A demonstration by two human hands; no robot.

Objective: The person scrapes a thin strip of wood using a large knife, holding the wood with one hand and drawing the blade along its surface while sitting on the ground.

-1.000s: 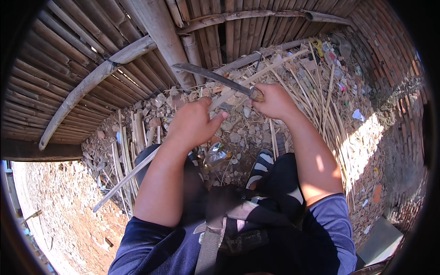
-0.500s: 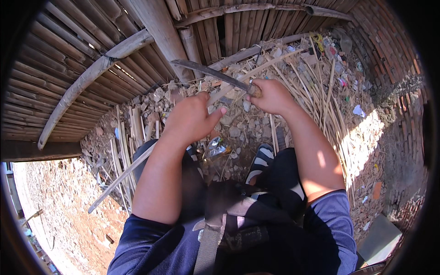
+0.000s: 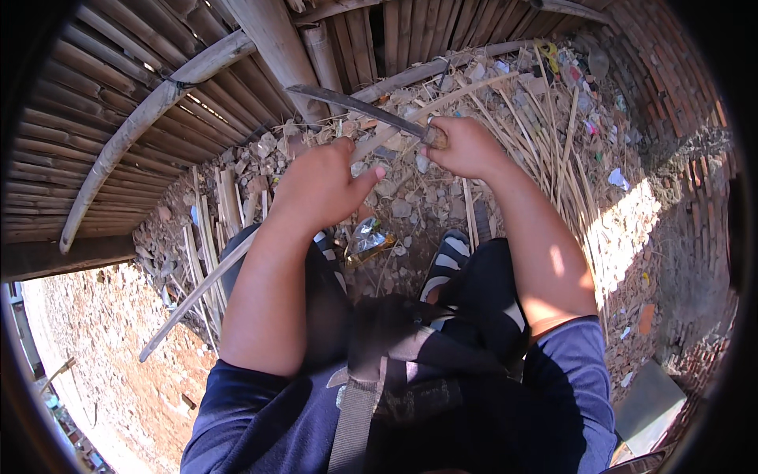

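Here, the left hand (image 3: 317, 183) curls round a wooden strip (image 3: 462, 99), thumb spread away; the strip slants from lower left to upper right. The right hand (image 3: 467, 147), nearer its far end, grips a knife (image 3: 369, 110) whose blade crosses the strip, contact unclear.

left hand (image 3: 318, 183): thumb extended rightward | right hand (image 3: 468, 148): tightly curled
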